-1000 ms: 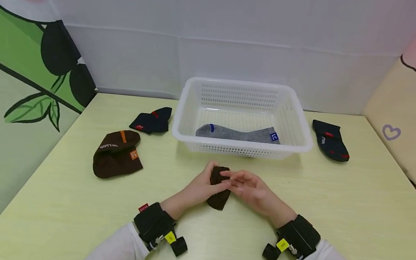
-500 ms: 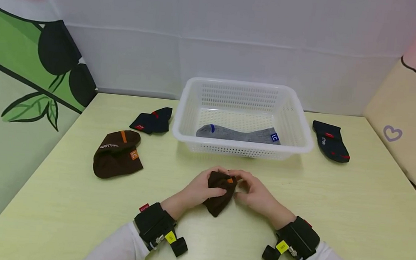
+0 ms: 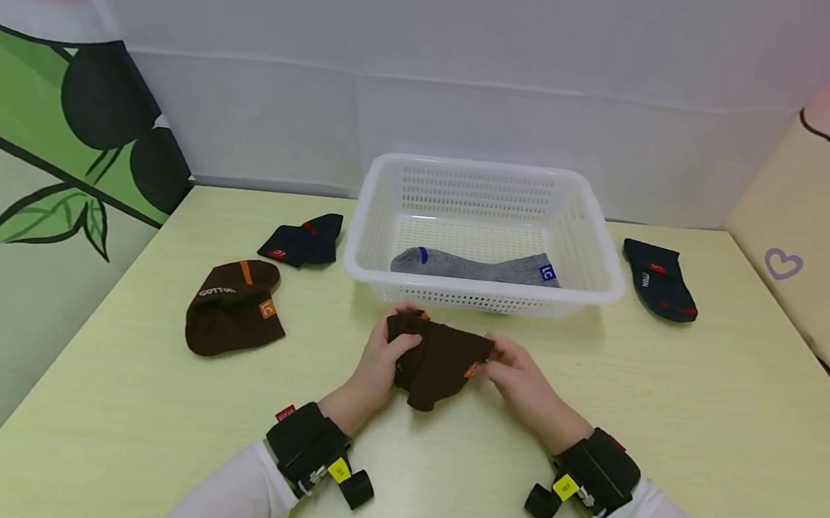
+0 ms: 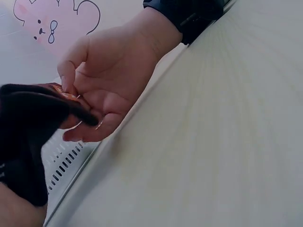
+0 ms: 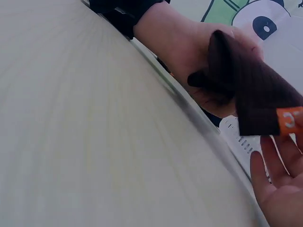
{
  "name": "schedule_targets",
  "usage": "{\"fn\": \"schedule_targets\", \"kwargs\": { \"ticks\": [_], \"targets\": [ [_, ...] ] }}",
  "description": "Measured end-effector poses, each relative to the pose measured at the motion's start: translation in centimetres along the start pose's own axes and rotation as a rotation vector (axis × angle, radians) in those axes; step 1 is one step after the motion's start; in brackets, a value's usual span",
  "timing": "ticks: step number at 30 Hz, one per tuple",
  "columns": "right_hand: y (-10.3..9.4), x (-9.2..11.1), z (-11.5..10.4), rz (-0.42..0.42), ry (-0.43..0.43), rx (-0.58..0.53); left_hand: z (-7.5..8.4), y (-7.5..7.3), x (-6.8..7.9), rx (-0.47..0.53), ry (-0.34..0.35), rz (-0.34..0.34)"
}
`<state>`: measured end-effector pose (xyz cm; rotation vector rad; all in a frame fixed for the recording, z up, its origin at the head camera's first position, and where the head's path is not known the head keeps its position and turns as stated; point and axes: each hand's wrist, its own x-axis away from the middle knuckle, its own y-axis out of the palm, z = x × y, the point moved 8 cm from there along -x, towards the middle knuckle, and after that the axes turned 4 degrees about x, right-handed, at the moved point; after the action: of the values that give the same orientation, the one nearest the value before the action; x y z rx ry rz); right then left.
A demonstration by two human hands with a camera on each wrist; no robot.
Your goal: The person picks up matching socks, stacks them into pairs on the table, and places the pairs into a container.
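Note:
A dark brown sock (image 3: 445, 364) with an orange tag is stretched between both hands, in front of the basket. My left hand (image 3: 373, 365) grips its bunched left part, thumb lying on top. At the tagged right edge, my right hand (image 3: 523, 386) pinches the fabric between thumb and fingers. In the right wrist view the sock (image 5: 258, 94) spreads wide beside its orange tag. The left wrist view shows the sock (image 4: 28, 127) partly hiding the right fingertips. Another brown sock (image 3: 228, 329), marked COTTON, lies folded on the table to the left.
A white perforated basket (image 3: 483, 286) stands behind the hands, holding a grey sock (image 3: 474, 267) with a blue tag. One dark navy sock (image 3: 304, 240) lies left of the basket, another (image 3: 660, 283) to its right. A pale cloth wall closes off the back.
The brown sock has been turned and spread out sideways, so its tag now faces up at the right. The left hand moved slightly left and away; the right hand took hold of the cuff edge.

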<state>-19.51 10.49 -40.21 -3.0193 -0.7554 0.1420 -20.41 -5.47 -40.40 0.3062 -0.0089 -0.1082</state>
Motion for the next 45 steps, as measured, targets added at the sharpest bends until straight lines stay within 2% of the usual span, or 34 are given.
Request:
{"fn": "schedule_targets", "kwargs": {
  "ticks": [2, 3, 5, 7, 9, 11, 13, 15, 18, 22, 26, 30, 32, 34, 40, 45],
  "targets": [
    [-0.6, -0.1, 0.1, 0.087, 0.031, -0.167, -0.5, -0.2, -0.1, 0.007, -0.050, 0.041],
    [-1.0, -0.1, 0.1, 0.142, 0.046, -0.205, -0.7, -0.4, -0.2, -0.004, -0.070, 0.063],
    [-1.7, -0.1, 0.3, 0.255, 0.087, -0.219, -0.9, -0.7, -0.3, -0.046, -0.091, 0.113],
    [-2.3, 0.0, 0.5, 0.338, 0.121, -0.205, -0.8, -1.1, -0.3, -0.111, -0.080, 0.143],
    [-2.5, 0.1, 0.6, 0.370, 0.134, -0.200, -0.5, -1.1, -0.4, -0.173, -0.056, 0.135],
    [-2.6, 0.1, 0.6, 0.374, 0.137, -0.204, -0.4, -0.9, -0.4, -0.227, -0.053, 0.098],
    [-2.5, 0.1, 0.6, 0.362, 0.132, -0.202, -0.3, -0.4, -0.4, -0.296, -0.061, 0.042],
    [-2.3, 0.0, 0.6, 0.315, 0.138, -0.152, -0.4, 0.1, -0.3, -0.382, -0.068, -0.017],
    [-1.5, -0.1, 0.5, 0.178, 0.125, -0.070, -0.5, 0.8, -0.1, -0.543, -0.031, -0.090],
    [-0.3, -0.1, 0.5, -0.010, 0.100, 0.014, -0.7, 1.3, -0.1, -0.653, 0.023, -0.156],
    [0.1, 0.2, 0.8, -0.074, 0.118, 0.046, -0.9, 1.1, -0.1, -0.655, -0.008, -0.128],
    [-0.2, 0.4, 0.8, -0.045, 0.140, -0.027, -0.8, 0.5, -0.2, -0.628, -0.020, -0.051],
    [-0.7, 0.3, 0.8, 0.003, 0.143, -0.059, -0.6, 0.1, -0.3, -0.619, -0.005, -0.013],
    [-1.4, 0.1, 0.8, 0.065, 0.142, -0.047, -0.4, -0.3, -0.5, -0.601, 0.008, 0.024],
    [-5.1, -0.3, 0.9, 0.251, 0.152, 0.141, 0.3, -1.9, -1.1, -0.543, 0.022, 0.126],
    [-8.1, -0.1, 1.1, 0.354, 0.175, 0.245, 0.4, -3.1, -1.6, -0.498, -0.006, 0.158]
  ]
}}
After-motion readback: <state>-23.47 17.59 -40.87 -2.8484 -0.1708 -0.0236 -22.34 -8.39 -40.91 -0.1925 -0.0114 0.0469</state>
